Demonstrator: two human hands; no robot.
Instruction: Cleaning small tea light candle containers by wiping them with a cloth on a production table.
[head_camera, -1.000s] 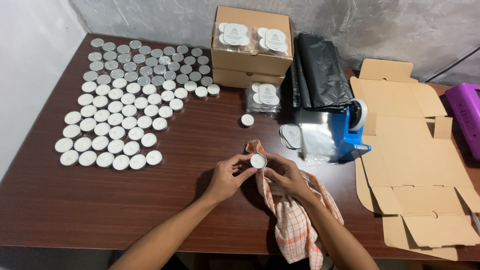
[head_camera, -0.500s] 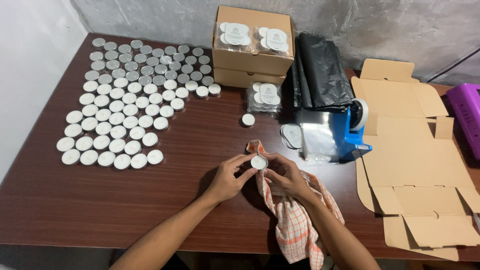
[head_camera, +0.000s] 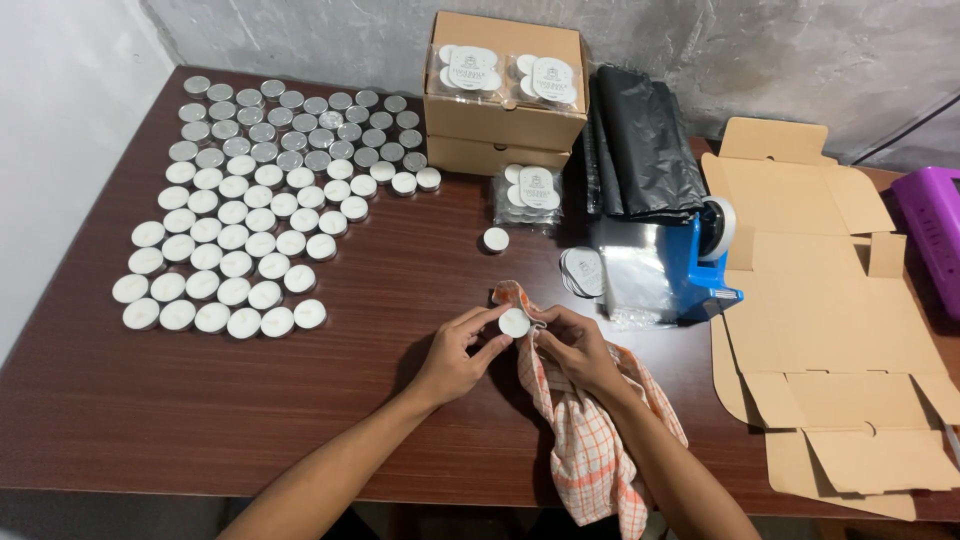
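A person's left hand (head_camera: 455, 350) and right hand (head_camera: 580, 345) are gripping a white tealight (head_camera: 514, 322) against an orange checked cloth (head_camera: 585, 440), with rows of tealights (head_camera: 250, 215) already laid out and one stray tealight (head_camera: 495, 239) waiting nearby on the table (head_camera: 150, 420).

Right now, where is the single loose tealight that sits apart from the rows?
In the head view, the lone tealight sits mid-table, just left of the wrapped tealight pack and above both hands.
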